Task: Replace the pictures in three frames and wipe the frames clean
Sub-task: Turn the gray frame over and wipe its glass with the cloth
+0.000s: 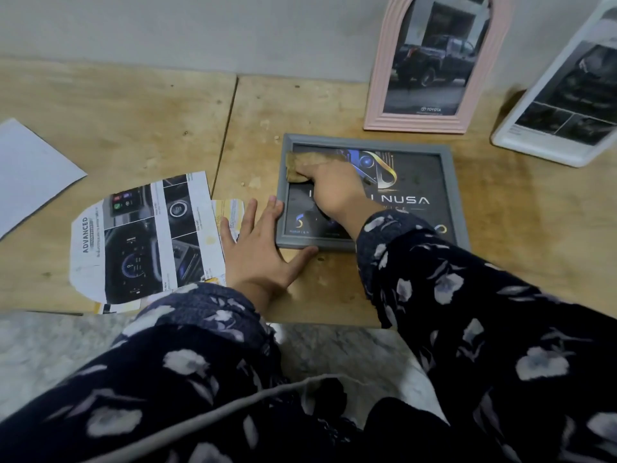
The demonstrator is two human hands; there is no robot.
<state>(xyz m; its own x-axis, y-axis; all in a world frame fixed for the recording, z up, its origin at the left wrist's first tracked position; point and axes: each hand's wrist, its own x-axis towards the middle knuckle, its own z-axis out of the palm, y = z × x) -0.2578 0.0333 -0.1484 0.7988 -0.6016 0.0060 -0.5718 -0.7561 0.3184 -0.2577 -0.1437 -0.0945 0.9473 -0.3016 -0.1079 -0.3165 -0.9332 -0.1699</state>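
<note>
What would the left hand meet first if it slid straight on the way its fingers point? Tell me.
The left hand lies flat, its fingers aimed up and right at the grey frame; the fingertips look to be at its left edge already, so it would likely meet that frame first.

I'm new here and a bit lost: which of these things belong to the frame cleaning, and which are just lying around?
In use:
grey frame, flat on the boards
tan cloth under the right hand
left hand bracing the frame
pink arched frame
white frame

Lying about:
cut-out car printout
grey sheet
</note>
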